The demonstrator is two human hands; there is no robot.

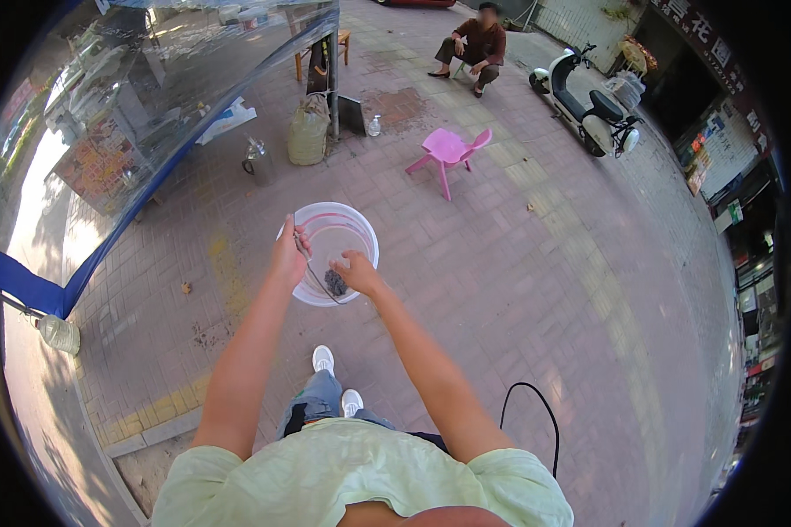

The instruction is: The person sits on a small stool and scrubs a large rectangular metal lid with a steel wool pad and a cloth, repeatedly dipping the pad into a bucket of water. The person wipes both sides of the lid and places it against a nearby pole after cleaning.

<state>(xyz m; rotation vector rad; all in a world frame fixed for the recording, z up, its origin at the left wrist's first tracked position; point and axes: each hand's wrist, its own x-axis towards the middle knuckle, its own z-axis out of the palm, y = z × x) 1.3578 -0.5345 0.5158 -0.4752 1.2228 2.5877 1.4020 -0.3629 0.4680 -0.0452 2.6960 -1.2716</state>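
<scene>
My left hand (292, 252) grips the wire handle (316, 280) of a white plastic bucket (368, 227), which hangs in front of me above the paving. Pink-red lines run around the bucket's inner wall. At the bottom, on the near side, lies a dark grey clump (335, 282) that looks like a steel wool scourer. My right hand (358, 270) reaches over the bucket's right rim, its fingers apart and close above the clump. Nothing shows between these fingers, though their undersides are hidden.
A pink plastic chair (445, 148) stands ahead on the brick pavement. Beyond it a person (480, 46) sits low beside a parked scooter (586, 102). Left are a stall's clear plastic sheet (191, 72), a sack (308, 132) and a glass jug (257, 158). A black cable (546, 402) loops at right.
</scene>
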